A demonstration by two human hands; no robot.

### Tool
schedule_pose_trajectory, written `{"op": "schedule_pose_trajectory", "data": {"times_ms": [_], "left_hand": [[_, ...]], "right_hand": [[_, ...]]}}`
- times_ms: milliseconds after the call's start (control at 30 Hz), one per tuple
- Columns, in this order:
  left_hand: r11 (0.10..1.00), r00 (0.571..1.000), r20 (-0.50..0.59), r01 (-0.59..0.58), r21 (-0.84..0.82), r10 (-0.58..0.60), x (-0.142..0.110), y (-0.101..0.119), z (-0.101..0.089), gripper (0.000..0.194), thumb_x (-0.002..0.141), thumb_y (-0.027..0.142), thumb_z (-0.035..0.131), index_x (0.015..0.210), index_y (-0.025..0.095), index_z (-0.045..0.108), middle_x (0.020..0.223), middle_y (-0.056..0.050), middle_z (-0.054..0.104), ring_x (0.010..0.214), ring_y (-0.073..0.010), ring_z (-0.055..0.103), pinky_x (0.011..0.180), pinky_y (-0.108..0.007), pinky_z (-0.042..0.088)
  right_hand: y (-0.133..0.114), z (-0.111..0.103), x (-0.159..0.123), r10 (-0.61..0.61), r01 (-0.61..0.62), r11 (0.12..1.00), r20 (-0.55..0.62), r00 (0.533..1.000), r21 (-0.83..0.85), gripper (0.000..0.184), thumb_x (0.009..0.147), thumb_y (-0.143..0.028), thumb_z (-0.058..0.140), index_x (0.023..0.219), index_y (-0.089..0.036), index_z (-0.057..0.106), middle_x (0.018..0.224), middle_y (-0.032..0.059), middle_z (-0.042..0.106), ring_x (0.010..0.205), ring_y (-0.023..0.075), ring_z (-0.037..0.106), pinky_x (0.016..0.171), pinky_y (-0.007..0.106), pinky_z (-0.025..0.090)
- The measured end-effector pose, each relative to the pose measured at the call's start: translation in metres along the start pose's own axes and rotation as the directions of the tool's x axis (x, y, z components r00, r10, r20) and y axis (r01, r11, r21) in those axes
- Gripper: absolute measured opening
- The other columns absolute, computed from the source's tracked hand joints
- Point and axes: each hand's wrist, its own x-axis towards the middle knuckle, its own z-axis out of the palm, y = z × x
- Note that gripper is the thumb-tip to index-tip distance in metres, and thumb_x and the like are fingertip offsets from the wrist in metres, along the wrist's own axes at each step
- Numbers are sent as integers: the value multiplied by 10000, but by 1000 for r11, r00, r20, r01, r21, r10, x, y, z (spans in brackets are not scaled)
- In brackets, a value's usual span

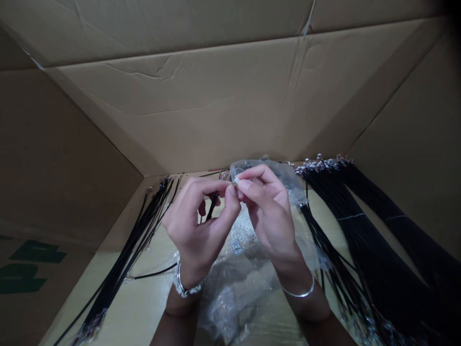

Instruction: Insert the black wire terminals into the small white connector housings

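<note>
Two bare hands meet above the worktop [118,288], and one small pale connector [236,180] sits where their fingertips come together. The fingers of the right hand [272,216] are closed in a pinch on this connector. The thumb and index of the left hand [188,226] are pressed together right beside it; what lies between those two tips is too small to tell. One black cable [213,206] passes within the left hand, held by its curled fingers.

Two bracelets circle the left wrist and one thin silver bangle [300,293] the right.

Beneath the hands lies one clear plastic bag [234,298] with a heap of small white pieces [243,226], too many to count, and one handwritten label [236,247]. One more crumpled plastic bag [291,180] lies behind the right hand, which partly hides it.

One bundle of black cables [133,247] lies on the left, with a single short cable [154,272] near the left wrist. On the right are two thick tied bundles [345,216] and one looser bundle [334,257]. Cardboard walls [201,105] close off the back and both sides; the left one bears green print [36,253].
</note>
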Motion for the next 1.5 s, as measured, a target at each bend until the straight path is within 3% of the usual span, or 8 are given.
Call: {"op": "schedule_pose_trajectory", "data": {"times_ms": [600,900,1500], "left_hand": [[996,996,44,78,35,-80,0,4,-2,110,908,164,715,873,263,681,770,34,680,621,-113,548,531,-305,428],[990,991,75,117,-82,-111,0,-2,-3,82,870,170,748,870,238,702,772,37,695,644,-110,589,523,-266,434],[956,966,110,248,-159,-232,0,-1,-3,63,911,219,736,855,214,709,762,24,688,638,-96,594,536,-226,454]], "right_hand": [[0,1,1,21,-22,1000,-7,1000,-15,64,898,-192,761,874,-234,719,728,-51,659,712,98,599,742,241,490],[-3,1,-1,35,-35,999,-2,999,-28,50,900,-224,759,889,-242,714,719,-47,648,712,120,596,749,286,495],[-7,2,-2,40,-40,999,1,999,-5,59,900,-194,754,872,-240,728,708,-52,669,695,104,609,722,255,484]]}}
